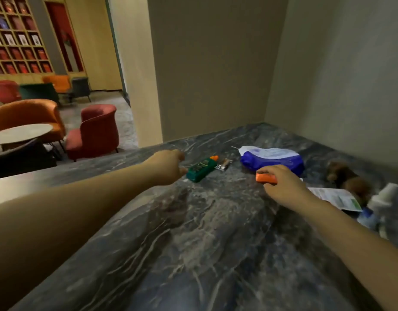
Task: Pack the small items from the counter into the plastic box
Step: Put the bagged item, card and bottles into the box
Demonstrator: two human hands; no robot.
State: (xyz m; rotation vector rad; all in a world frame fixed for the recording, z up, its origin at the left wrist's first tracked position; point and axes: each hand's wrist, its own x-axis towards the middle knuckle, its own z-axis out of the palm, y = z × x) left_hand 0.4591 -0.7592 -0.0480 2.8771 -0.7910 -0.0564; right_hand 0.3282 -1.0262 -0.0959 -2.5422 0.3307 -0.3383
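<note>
Both arms were extended over the marble counter (pixel 216 232), apparently so that two items could be gathered at once. The right hand (pixel 283 185) was curled over a small orange block (pixel 264 178), smooth and rounded, beside a soft blue-and-white wipes pack (pixel 272 159). The left hand (pixel 168 166), fingers loosely curled, was touching the base of a flat green bottle (pixel 199 170) with an orange cap; a grip could not be confirmed. A foil sachet (pixel 223 164) lay just beyond. No plastic box was in view.
</note>
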